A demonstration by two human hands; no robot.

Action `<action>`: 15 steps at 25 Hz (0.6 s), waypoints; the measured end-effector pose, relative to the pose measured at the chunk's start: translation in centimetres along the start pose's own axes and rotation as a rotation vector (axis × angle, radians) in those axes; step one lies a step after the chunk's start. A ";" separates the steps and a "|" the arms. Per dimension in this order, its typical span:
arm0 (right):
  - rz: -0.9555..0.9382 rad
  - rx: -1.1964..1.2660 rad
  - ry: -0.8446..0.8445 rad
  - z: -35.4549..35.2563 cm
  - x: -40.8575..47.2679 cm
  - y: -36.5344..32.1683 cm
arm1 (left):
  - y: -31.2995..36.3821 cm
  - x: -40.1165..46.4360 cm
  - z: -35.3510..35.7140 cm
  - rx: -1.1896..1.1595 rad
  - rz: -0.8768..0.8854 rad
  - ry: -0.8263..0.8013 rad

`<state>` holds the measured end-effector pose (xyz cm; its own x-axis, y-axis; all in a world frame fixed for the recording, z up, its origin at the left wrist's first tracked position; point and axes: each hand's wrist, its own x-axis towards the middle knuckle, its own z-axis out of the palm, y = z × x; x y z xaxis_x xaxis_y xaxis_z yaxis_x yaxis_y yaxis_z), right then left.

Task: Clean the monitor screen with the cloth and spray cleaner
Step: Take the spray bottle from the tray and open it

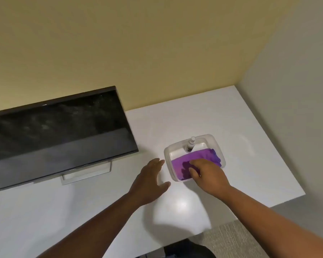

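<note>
Left hand [149,175] hovers flat, fingers spread, over white counter [101,211]. Right hand [205,171] pinches purple cloth [198,157] lying in clear tray [167,151], spray bottle [191,144] upright behind it. Smeared monitor [60,131] stands left.

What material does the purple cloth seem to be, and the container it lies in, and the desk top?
Purple cloth: soft fabric, probably microfibre; matte, folded in layers.
Container: likely plastic; its cloudy, translucent rim has rounded corners.
Desk top: smooth white surface, perhaps laminate; a bright light reflection shows it is glossy.
</note>
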<state>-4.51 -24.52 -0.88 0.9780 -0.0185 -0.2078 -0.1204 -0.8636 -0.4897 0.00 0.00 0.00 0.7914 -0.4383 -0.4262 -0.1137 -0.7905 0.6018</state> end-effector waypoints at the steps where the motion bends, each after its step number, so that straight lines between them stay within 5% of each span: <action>1: 0.033 -0.009 0.017 -0.3 0.4 1.0 | 0.6 0.7 0.5 0.037 0.022 0.001; 15: 0.143 0.061 -0.072 -2.4 5.7 4.7 | 2.7 7.1 1.9 0.386 0.009 -0.154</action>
<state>0.92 -29.90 -2.35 0.9358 -0.1011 -0.3377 -0.2696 -0.8225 -0.5008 4.17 -6.13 -2.71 0.6938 -0.4812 -0.5357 -0.3598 -0.8761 0.3209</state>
